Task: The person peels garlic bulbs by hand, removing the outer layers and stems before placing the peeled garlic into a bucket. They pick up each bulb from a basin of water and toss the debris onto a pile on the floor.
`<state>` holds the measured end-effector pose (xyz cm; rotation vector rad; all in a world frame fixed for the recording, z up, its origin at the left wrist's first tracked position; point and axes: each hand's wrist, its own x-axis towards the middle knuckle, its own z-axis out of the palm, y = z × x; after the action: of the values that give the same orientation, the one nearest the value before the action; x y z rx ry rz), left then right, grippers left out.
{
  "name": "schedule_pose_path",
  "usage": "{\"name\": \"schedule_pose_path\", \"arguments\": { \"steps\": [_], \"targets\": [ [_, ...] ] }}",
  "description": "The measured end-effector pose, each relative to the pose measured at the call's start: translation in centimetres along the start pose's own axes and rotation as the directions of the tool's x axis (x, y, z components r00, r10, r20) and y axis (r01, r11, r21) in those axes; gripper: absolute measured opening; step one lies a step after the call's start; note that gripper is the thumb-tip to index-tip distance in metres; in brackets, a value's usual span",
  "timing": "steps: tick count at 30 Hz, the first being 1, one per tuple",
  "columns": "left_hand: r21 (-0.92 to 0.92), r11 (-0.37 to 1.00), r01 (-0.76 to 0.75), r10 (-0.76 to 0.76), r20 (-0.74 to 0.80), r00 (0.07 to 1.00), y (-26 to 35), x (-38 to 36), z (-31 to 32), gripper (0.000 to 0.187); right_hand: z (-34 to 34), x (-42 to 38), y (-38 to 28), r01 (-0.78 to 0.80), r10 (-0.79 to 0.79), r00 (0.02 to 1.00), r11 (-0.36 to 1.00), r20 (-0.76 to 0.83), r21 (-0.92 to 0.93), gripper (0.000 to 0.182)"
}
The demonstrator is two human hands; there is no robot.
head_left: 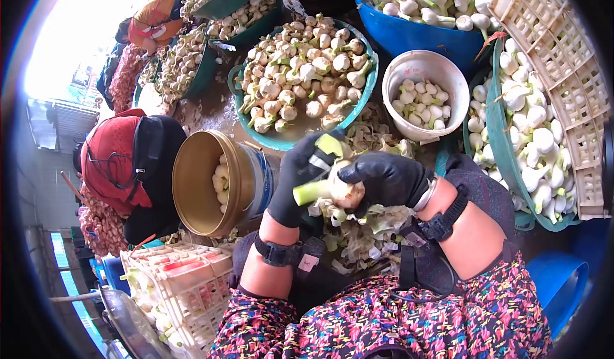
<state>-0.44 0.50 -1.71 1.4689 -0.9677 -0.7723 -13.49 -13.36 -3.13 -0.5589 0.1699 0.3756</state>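
A garlic bulb (347, 191) with brownish outer skin and a thick, cut green stem pointing left is held between my two black-gloved hands. My left hand (295, 178) is closed around the bulb's stem side. A pale green piece and a white strip show at its fingers; I cannot make out what they are. My right hand (391, 178) closes on the bulb from the right, thumb on top. Below both hands lies a heap of peeled garlic skins (368, 240).
Ahead stands a green tub (234, 89) of unpeeled garlic. A white bucket (391, 80) of peeled bulbs is to its right, a gold-lined bucket (188, 183) at left. A blue tub (409, 32), green basket (494, 112) and plastic crates (185, 314) surround me. Other people sit at left.
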Motion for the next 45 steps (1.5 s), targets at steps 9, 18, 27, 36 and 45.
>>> {"name": "schedule_pose_path", "arguments": {
  "steps": [9,18,27,36,45],
  "targets": [
    [-0.365,0.913,0.179,-0.237,-0.119,0.964,2.4,-0.5,0.4,0.032,-0.4,-0.3,-1.0,0.275,-0.287,0.939,0.957,-0.191,-0.090,0.027],
    [-0.216,0.949,0.229,-0.286,-0.294,0.912,2.5,0.0,-0.7,0.017,-0.2,0.4,1.2,0.144,-0.901,0.400,-0.122,0.171,-0.982,0.032],
    [-0.367,0.924,0.112,-0.229,-0.293,0.928,2.3,-0.3,-1.1,0.023,0.2,-0.2,-0.9,-0.125,-0.657,0.724,0.177,-0.212,-0.976,0.029],
    [0.199,0.979,0.035,0.010,-0.223,0.975,1.3,0.2,0.3,0.024,0.4,0.0,-1.2,0.159,-0.797,0.600,0.032,0.071,-0.987,0.025],
    [0.115,0.991,0.069,-0.032,-0.300,0.954,2.7,0.5,0.2,0.018,1.3,1.0,0.9,-0.078,-0.770,0.623,-0.236,0.138,-0.969,0.010]
  ]
}}
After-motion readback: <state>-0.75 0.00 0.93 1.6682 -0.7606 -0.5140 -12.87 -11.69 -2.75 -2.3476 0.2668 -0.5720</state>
